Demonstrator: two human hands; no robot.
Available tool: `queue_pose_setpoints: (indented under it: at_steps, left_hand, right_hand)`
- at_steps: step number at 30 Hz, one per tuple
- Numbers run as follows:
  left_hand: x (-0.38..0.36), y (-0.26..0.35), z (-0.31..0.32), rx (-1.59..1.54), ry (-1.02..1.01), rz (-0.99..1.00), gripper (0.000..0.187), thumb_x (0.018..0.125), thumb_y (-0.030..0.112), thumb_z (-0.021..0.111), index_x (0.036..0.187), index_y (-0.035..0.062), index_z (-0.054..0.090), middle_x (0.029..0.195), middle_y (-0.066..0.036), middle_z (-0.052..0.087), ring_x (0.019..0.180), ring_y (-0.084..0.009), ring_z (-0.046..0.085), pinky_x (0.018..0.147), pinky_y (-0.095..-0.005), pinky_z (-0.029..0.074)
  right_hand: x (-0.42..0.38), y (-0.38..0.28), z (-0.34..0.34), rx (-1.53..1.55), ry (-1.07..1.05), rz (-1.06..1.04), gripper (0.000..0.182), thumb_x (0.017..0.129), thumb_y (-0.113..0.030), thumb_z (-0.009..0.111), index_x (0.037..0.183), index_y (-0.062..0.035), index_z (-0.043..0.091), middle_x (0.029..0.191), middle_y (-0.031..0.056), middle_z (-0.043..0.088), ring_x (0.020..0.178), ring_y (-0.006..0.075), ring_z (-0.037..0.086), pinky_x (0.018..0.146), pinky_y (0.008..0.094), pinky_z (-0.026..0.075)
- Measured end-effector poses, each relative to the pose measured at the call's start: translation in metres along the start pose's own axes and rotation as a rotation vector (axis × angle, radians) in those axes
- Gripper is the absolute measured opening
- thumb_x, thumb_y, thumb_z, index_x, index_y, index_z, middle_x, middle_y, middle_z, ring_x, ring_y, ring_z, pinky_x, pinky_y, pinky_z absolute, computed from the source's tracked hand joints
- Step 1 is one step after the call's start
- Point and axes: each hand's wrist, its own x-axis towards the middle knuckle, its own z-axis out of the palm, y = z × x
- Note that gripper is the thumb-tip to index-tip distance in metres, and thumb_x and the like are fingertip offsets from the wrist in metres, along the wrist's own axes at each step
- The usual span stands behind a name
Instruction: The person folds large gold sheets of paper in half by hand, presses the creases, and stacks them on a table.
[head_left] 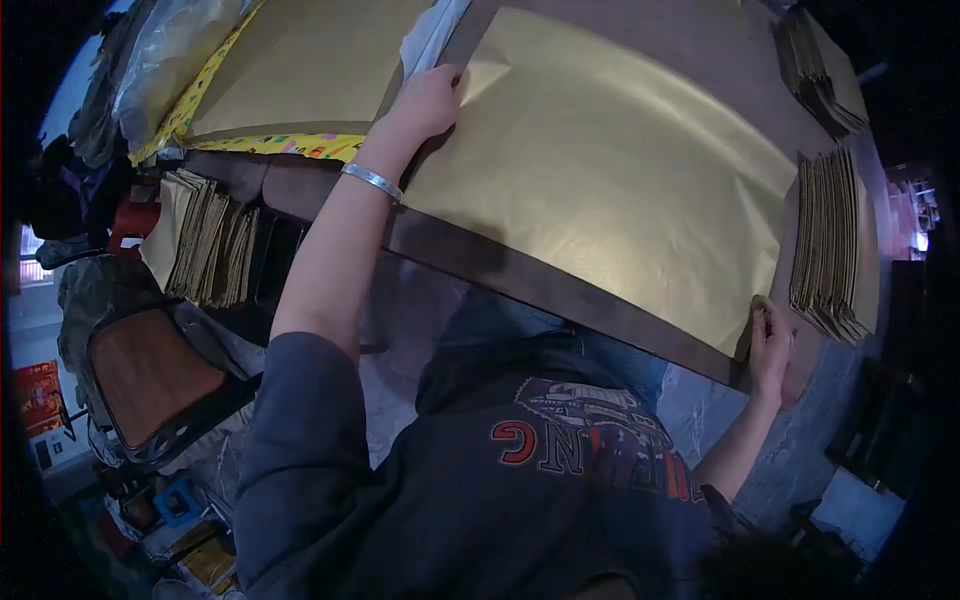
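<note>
A large sheet of gold paper [610, 190] lies across the brown table [470, 247], with soft creases near its left and right ends. My left hand [430, 100] is closed at the sheet's upper left edge, fingers curled and partly hidden. At the lower right corner, my right hand [770, 345] pinches the paper between thumb and fingers, close to the table's front edge. Just right of the sheet stands a bundle of folded brown paper [828, 245], apart from my right hand.
Another folded bundle [820, 75] sits at the far right. On the left, a stack of large brown sheets [310, 70] rests on yellow patterned wrapping [205, 85]. Below it are more folded papers [205, 240] and a chair with a brown seat [155, 375].
</note>
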Motion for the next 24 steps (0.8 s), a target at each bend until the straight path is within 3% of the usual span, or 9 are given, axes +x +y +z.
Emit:
queue_pose_setpoints:
  at_steps: [3,4,9,13,14,16,17,24]
  left_hand:
    - [-0.001,-0.001,0.0,0.018,0.032,0.031,0.028,0.092,0.019,0.056,0.112,0.0015,0.063,0.104,-0.024,0.067,0.1,-0.0415,0.063,0.088,-0.0477,0.05]
    - [0.001,0.0,-0.001,0.017,-0.052,-0.058,0.029,0.091,0.02,0.057,0.113,0.0018,0.063,0.107,-0.023,0.067,0.102,-0.0415,0.062,0.089,-0.0472,0.049]
    - [0.003,-0.005,0.003,0.015,-0.033,-0.038,0.032,0.089,0.017,0.059,0.117,0.0026,0.062,0.111,-0.022,0.066,0.104,-0.0412,0.062,0.09,-0.0456,0.05]
    - [0.004,-0.005,-0.001,0.075,-0.064,-0.019,0.036,0.09,0.016,0.059,0.122,0.0006,0.059,0.111,-0.024,0.066,0.105,-0.04,0.063,0.089,-0.0457,0.051]
    - [0.003,-0.012,0.005,-0.031,0.015,0.049,0.031,0.094,0.024,0.055,0.114,0.0024,0.064,0.105,-0.023,0.068,0.102,-0.0405,0.063,0.089,-0.0473,0.05]
    - [0.0,0.005,-0.006,-0.024,-0.057,-0.072,0.034,0.096,0.029,0.054,0.116,0.0029,0.064,0.105,-0.023,0.068,0.102,-0.0403,0.063,0.089,-0.0466,0.05]
    - [0.004,-0.008,0.003,-0.014,-0.011,-0.002,0.036,0.097,0.032,0.054,0.116,0.0033,0.064,0.105,-0.022,0.068,0.102,-0.0398,0.064,0.089,-0.0456,0.051]
    - [0.002,-0.009,-0.001,-0.075,-0.073,0.026,0.033,0.091,0.022,0.059,0.117,0.0016,0.062,0.109,-0.022,0.067,0.104,-0.0388,0.064,0.09,-0.0439,0.051]
  right_hand:
    - [-0.001,-0.001,0.001,0.009,0.042,-0.01,0.023,0.096,-0.006,0.055,0.117,-0.0007,0.062,0.11,0.0171,0.067,0.102,0.0312,0.065,0.088,0.0381,0.05]
    - [-0.001,-0.001,0.002,0.007,0.043,-0.007,0.023,0.096,-0.006,0.055,0.117,-0.0007,0.062,0.11,0.0171,0.067,0.102,0.0312,0.065,0.088,0.0381,0.05]
    - [0.001,0.0,0.003,-0.067,0.072,-0.03,0.024,0.095,-0.005,0.055,0.117,-0.0005,0.062,0.109,0.0191,0.066,0.101,0.033,0.064,0.089,0.039,0.049]
    - [0.001,-0.014,-0.002,-0.035,0.019,0.075,0.024,0.093,-0.006,0.056,0.116,-0.0001,0.062,0.107,0.0204,0.066,0.098,0.0341,0.064,0.087,0.0397,0.05]
    - [0.0,-0.008,0.001,-0.046,0.057,0.033,0.023,0.093,-0.006,0.057,0.114,0.0001,0.063,0.104,0.0199,0.067,0.095,0.0344,0.065,0.084,0.0397,0.05]
    - [0.001,-0.009,0.001,-0.08,0.07,0.03,0.023,0.093,-0.006,0.057,0.114,-0.0004,0.063,0.103,0.0196,0.067,0.093,0.0342,0.065,0.083,0.0397,0.05]
    - [0.0,-0.012,0.001,-0.104,0.077,0.011,0.023,0.092,-0.006,0.058,0.114,-0.0009,0.064,0.101,0.0192,0.068,0.092,0.0341,0.065,0.082,0.0397,0.05]
    - [-0.001,-0.012,0.003,-0.024,0.099,0.044,0.023,0.091,-0.009,0.061,0.113,-0.0028,0.064,0.104,0.0177,0.068,0.092,0.0342,0.066,0.08,0.0405,0.051]
